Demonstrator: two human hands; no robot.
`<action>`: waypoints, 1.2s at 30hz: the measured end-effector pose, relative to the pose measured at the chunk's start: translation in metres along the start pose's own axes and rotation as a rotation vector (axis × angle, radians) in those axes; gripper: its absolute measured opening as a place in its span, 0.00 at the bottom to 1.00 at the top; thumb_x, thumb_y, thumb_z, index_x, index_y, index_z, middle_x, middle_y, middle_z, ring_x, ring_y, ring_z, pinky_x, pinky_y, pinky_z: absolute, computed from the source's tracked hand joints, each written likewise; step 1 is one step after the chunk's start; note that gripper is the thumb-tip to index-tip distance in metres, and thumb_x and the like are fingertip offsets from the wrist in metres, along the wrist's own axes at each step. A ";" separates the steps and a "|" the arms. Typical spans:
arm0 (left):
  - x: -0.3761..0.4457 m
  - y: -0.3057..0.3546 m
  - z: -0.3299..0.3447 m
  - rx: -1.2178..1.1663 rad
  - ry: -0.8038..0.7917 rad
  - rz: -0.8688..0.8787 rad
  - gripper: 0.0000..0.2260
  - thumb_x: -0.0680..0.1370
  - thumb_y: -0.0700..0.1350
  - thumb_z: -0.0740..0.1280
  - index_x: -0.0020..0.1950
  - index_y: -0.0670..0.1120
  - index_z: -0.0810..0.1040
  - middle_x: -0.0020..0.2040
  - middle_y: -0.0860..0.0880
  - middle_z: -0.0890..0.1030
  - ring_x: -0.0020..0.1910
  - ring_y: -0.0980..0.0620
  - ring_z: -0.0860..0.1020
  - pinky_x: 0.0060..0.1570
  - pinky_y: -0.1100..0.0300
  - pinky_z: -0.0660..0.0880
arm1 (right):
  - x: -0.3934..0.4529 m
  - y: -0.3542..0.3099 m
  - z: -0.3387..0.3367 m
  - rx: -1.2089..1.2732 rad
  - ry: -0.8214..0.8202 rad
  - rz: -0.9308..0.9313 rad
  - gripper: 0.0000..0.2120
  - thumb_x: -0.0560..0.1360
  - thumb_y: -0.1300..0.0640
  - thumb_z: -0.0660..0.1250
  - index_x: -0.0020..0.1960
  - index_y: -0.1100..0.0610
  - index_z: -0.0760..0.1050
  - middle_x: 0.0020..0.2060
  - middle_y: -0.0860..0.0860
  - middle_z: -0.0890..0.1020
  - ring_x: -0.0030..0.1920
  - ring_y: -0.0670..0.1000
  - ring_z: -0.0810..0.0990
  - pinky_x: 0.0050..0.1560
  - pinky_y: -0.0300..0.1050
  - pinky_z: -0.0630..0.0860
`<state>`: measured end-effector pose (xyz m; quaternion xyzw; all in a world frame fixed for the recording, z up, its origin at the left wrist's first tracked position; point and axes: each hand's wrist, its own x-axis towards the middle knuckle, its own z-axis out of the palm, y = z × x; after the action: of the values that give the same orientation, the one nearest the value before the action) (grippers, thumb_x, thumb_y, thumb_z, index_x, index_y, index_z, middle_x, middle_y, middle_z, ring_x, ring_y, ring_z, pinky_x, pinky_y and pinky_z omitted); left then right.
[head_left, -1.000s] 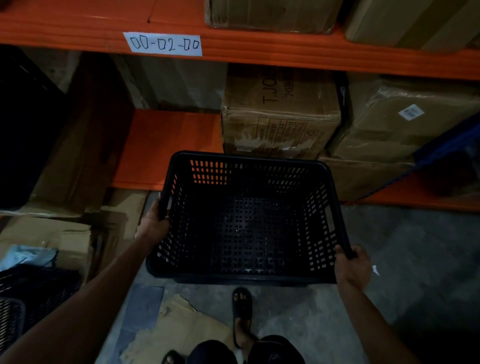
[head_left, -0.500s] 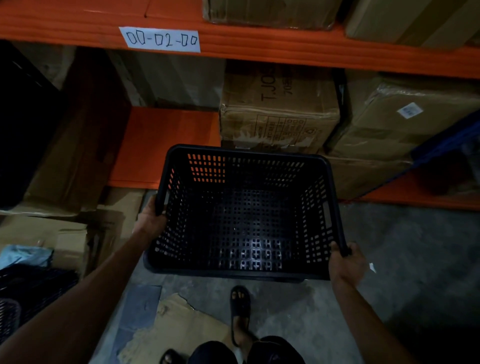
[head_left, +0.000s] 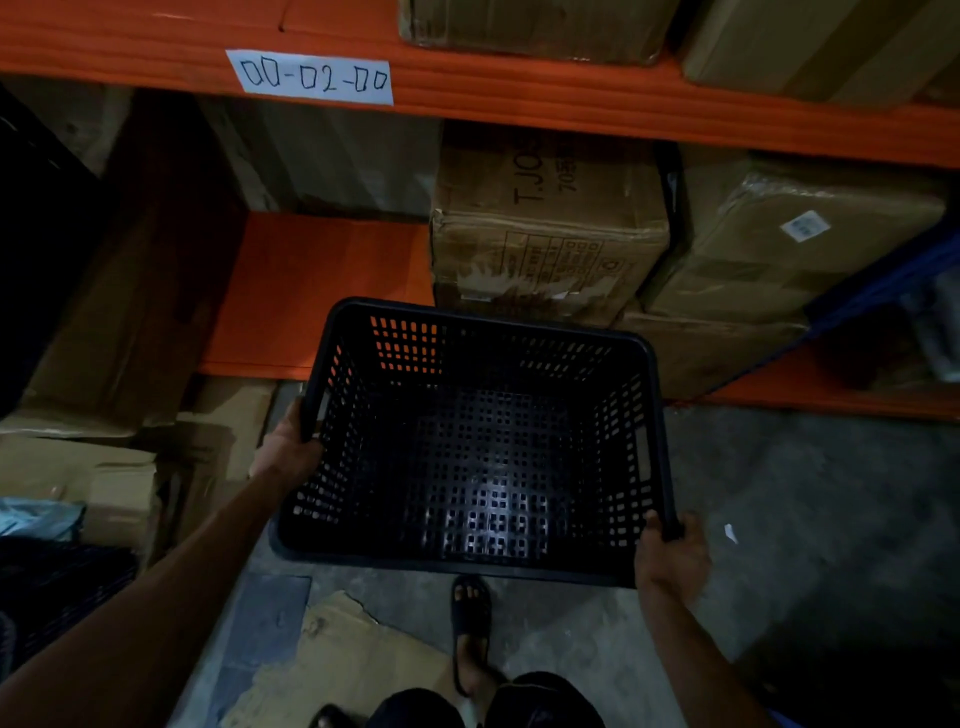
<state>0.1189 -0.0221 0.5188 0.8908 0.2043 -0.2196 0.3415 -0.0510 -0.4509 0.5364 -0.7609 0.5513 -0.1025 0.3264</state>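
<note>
A black perforated plastic basket hangs in the air in front of me, over the concrete floor, and nothing lies inside it. My left hand grips its left rim, fingers curled over the edge. My right hand grips the near right corner of the rim. The basket's far wall reaches the front edge of the lower orange shelf.
Cardboard boxes fill the right part of the lower shelf; its left part shows bare orange board. A white label reading 00-02-00 sits on the upper beam. Flattened cardboard and boxes lie on the floor at left. My sandalled foot stands below the basket.
The basket, held in both hands, has shifted slightly left and towards the shelf. Both grips stay the same.
</note>
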 end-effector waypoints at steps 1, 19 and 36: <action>-0.015 0.013 -0.003 0.000 -0.001 0.003 0.36 0.63 0.53 0.62 0.72 0.64 0.60 0.61 0.44 0.80 0.55 0.37 0.79 0.54 0.43 0.77 | 0.000 0.000 -0.001 0.015 -0.002 -0.003 0.15 0.74 0.57 0.68 0.55 0.66 0.76 0.48 0.67 0.82 0.49 0.66 0.80 0.42 0.48 0.66; -0.061 0.035 0.021 0.236 0.150 0.001 0.30 0.76 0.42 0.63 0.75 0.47 0.54 0.57 0.33 0.79 0.51 0.33 0.79 0.45 0.48 0.70 | 0.008 0.005 0.008 -0.216 0.024 -0.212 0.11 0.75 0.60 0.64 0.56 0.63 0.71 0.45 0.67 0.81 0.43 0.68 0.80 0.42 0.54 0.73; -0.069 0.026 0.001 0.110 0.028 0.070 0.44 0.75 0.51 0.67 0.78 0.60 0.38 0.79 0.37 0.47 0.74 0.30 0.57 0.68 0.37 0.61 | -0.016 -0.008 0.006 -0.592 -0.159 -0.502 0.30 0.76 0.42 0.57 0.75 0.50 0.56 0.72 0.59 0.61 0.70 0.64 0.62 0.66 0.64 0.59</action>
<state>0.0757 -0.0557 0.5679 0.9178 0.1654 -0.2056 0.2967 -0.0478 -0.4323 0.5397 -0.9388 0.3269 0.0437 0.0992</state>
